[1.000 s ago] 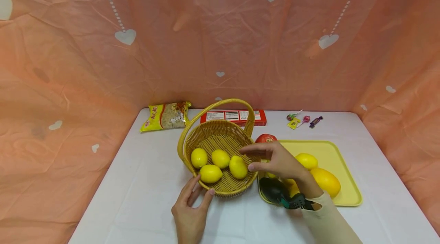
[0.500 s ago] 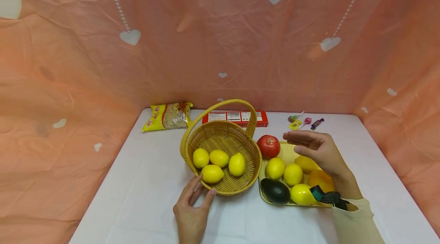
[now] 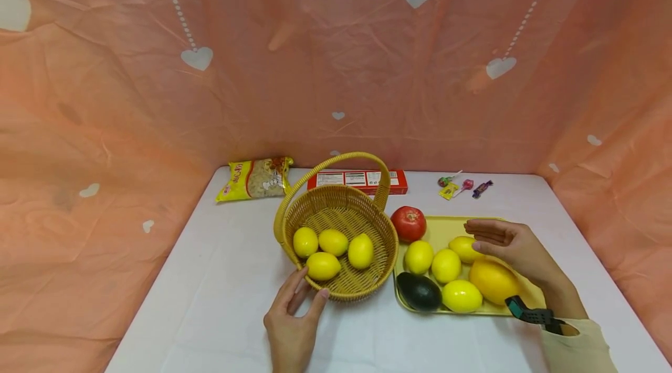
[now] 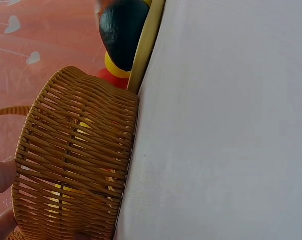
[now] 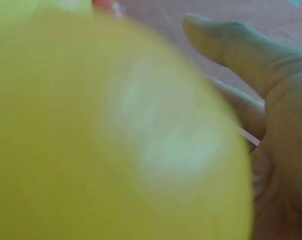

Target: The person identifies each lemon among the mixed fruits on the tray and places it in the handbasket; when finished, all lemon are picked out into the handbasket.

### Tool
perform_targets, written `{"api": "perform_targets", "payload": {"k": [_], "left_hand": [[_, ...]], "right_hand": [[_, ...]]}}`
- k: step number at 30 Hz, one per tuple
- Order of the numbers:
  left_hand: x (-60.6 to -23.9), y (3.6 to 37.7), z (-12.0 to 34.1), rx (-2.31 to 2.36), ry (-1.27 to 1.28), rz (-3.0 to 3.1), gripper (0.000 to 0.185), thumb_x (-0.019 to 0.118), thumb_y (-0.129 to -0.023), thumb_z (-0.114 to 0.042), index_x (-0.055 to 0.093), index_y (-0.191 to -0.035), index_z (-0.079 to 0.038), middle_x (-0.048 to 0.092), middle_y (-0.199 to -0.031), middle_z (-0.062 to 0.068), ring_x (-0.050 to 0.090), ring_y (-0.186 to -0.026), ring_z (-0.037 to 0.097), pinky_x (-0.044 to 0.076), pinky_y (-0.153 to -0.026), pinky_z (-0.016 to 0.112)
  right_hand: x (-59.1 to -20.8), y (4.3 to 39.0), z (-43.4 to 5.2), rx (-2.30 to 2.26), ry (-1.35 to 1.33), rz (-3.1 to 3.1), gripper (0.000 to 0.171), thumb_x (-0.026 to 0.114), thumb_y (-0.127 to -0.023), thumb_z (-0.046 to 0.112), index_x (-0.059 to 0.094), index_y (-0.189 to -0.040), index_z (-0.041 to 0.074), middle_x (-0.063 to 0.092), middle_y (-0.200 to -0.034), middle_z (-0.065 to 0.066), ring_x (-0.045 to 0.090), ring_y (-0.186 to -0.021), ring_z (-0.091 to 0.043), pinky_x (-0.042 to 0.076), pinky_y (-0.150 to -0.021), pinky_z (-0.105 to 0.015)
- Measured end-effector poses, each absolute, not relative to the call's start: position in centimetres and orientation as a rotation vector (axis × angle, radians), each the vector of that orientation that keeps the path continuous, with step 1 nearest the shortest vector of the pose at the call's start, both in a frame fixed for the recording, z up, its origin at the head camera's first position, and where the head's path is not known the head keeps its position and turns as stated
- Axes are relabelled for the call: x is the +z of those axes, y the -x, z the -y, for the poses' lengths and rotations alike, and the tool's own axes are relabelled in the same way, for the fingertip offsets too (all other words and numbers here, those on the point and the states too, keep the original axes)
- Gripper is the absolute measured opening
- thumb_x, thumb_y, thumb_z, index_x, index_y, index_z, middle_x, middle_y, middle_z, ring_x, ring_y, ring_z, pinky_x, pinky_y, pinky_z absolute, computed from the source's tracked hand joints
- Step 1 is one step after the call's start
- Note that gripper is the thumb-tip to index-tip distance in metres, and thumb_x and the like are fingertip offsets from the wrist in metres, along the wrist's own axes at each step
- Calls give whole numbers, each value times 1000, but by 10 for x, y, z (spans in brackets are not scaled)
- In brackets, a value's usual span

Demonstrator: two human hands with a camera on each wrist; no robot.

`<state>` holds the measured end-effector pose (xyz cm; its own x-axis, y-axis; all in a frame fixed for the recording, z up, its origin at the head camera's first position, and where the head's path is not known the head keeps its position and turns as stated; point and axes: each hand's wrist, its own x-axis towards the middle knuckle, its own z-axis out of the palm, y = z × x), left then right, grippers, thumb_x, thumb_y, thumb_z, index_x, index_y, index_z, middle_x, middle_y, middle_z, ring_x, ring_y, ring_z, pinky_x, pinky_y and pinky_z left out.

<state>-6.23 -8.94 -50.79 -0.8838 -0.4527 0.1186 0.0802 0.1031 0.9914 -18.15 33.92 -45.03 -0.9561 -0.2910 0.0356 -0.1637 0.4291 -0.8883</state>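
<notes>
Snack bag [image 3: 255, 177], red box [image 3: 358, 179], candies [image 3: 463, 185]

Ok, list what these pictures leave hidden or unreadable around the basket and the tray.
- Right wrist view: a blurred yellow fruit fills the frame; which one it is cannot be told.
- Left wrist view: the basket wall hides the lemons inside, and the left hand is cut off by the edge.
- Head view: print on the red box and the snack bag is too small to read.
- Head view: the right hand covers part of the tray.

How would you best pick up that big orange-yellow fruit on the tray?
Grip the big fruit across its narrow middle, coming from above. It lies on its side, and lemons crowd its left, so the open top suits the right hand hovering there.
</notes>
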Motion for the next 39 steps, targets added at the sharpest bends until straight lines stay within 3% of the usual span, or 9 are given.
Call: {"api": "perform_targets", "payload": {"k": [4, 11, 22, 23, 25, 29, 32, 34, 39], "left_hand": [[-508, 63, 89, -1833, -358, 1984, 55, 95, -85, -5, 77, -136, -12, 70, -146, 13, 78, -118, 38, 68, -92, 32], [-508, 63, 90, -1832, -355, 1988, 55, 95, -85, -5, 77, -136, -12, 69, -146, 14, 78, -118, 38, 68, -92, 33], [-507, 63, 90, -1842, -364, 1989, 55, 95, -85, -5, 76, -136, -12, 69, -146, 15, 78, -118, 38, 68, -92, 34], [-506, 63, 89, -1843, -369, 1991, 55, 95, -85, -4, 76, -136, -11, 69, -146, 15, 78, -118, 38, 68, -92, 34], [-506, 62, 89, -1841, -376, 1995, 55, 95, -85, -3, 76, -136, -11, 69, -146, 16, 78, -118, 38, 68, -92, 35], [-506, 62, 89, -1839, -380, 1994, 55, 95, -85, -2, 76, -136, -10, 69, -146, 16, 78, -117, 38, 68, -92, 36], [-506, 62, 89, -1839, -379, 1993, 56, 95, -84, -3, 77, -136, -11, 68, -146, 17, 78, -117, 38, 68, -92, 35], [-507, 63, 89, -1837, -375, 1992, 55, 95, -84, -3, 77, -136, -11, 68, -146, 16, 78, -117, 38, 68, -92, 35], [-508, 63, 89, -1843, -363, 1983, 56, 95, -84, -3, 77, -136, -11, 69, -146, 16, 78, -117, 38, 68, -90, 32]], "right_hand": [[-455, 185, -346, -1434, 297, -2549, 53, 76, -106, 26, 63, -150, -1, 65, -150, -27, 69, -119, 6, 59, -96, -11], [-466, 191, -350, -1217, 204, -2613, 54, 79, -104, 33, 67, -148, 3, 70, -145, -22, 72, -127, -34, 57, -92, -9], [-458, 189, -350, -1235, 126, -2642, 60, 78, -104, 35, 63, -151, 1, 62, -152, -29, 67, -132, -50, 66, -93, -23], [-455, 188, -350, -1247, 127, -2658, 60, 78, -105, 35, 63, -151, 1, 62, -151, -28, 67, -133, -50, 66, -92, -22], [-447, 187, -349, -1289, 132, -2685, 58, 78, -104, 35, 64, -151, 3, 67, -148, -22, 73, -129, -36, 63, -89, -15], [-430, 184, -340, -1420, 265, -2717, 51, 78, -105, 27, 66, -148, 3, 75, -133, 10, 74, -115, -1, 61, -90, -11], [-418, 180, -323, -1502, 431, -2693, 46, 78, -105, 17, 67, -147, 3, 73, -127, 24, 73, -111, 6, 62, -91, -13], [-410, 179, -308, -1518, 544, -2664, 44, 78, -104, 12, 68, -145, 3, 74, -129, 21, 74, -112, 3, 62, -93, -14], [-396, 182, -272, -1512, 741, -2544, 41, 79, -102, 9, 72, -142, 7, 76, -136, -5, 75, -117, -7, 62, -99, -17]]}}
